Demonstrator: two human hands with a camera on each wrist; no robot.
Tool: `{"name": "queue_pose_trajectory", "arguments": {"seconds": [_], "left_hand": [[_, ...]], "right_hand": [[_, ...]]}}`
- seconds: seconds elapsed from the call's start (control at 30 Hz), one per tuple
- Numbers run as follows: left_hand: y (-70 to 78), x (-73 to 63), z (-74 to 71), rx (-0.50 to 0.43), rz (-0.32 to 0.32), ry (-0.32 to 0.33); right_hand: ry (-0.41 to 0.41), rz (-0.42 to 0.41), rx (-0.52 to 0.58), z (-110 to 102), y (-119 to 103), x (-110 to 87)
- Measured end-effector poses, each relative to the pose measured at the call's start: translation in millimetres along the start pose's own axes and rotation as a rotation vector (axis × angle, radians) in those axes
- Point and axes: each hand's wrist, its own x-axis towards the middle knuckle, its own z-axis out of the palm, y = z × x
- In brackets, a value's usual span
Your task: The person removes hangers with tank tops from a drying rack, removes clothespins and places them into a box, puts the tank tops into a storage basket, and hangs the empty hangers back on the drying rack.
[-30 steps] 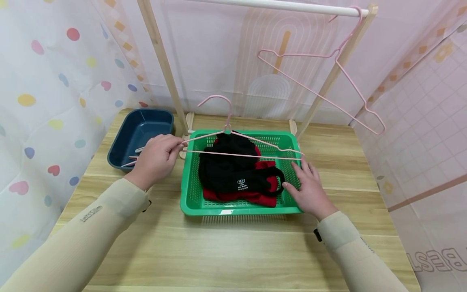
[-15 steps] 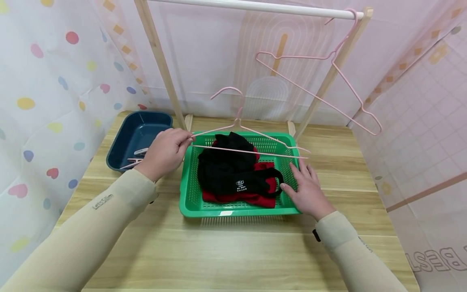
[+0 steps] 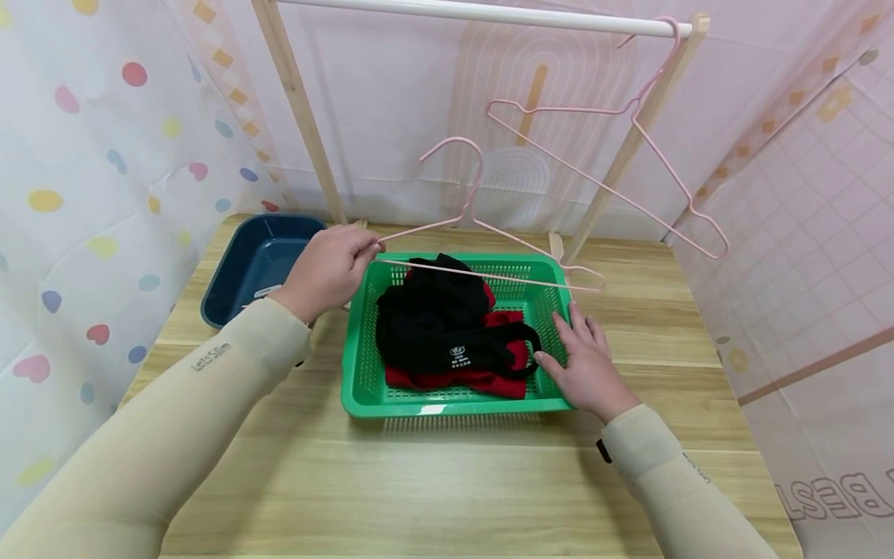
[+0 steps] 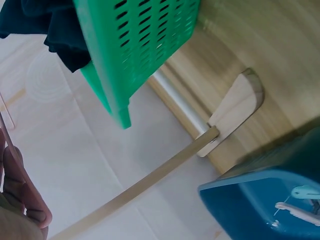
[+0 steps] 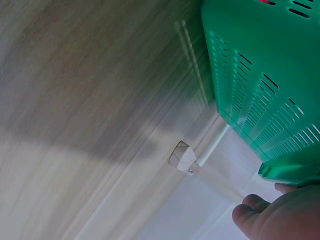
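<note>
My left hand (image 3: 328, 268) pinches one end of a pink clothes hanger (image 3: 469, 208), which is raised over the back of a green basket (image 3: 454, 409) with its hook up. Inside the basket lies a black garment (image 3: 426, 334) with white print and a looped strap, on top of red cloth (image 3: 513, 387). My right hand (image 3: 590, 373) rests at the basket's right rim with its fingers stretched out, the thumb on the inner side near the strap. In the right wrist view its fingertips (image 5: 245, 215) show just below the basket's slotted wall.
Behind the basket stands a wooden rack with a white rod (image 3: 475, 11); a second pink hanger (image 3: 635, 101) hangs at its right end. A blue basin (image 3: 268, 256) with clothespins (image 4: 300, 212) sits at the left, partly behind my left hand. Patterned curtains surround the table.
My left hand has moved up and to the right, lifting the hanger higher toward the rack. The right hand has stayed at the basket's rim.
</note>
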Motion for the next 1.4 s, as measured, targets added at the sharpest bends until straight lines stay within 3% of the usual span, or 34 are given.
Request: {"name": "queue_pose_trajectory", "arguments": {"seconds": [0.57,1.2,1.4], "left_hand": [[7.9,38.4,-18.6,-0.021,-0.036,-0.048],[17.7,60.3,-37.5,-0.072,-0.064,-0.089],[18.5,69.7,-41.5,-0.080,-0.046,-0.065]], "right_hand": [[0.012,0.015,0.015,3,-3,-0.6],[0.018,0.009,0.024,5,-8,-2.1],[0.015,0.011,0.026,7,-6,-1.7]]}}
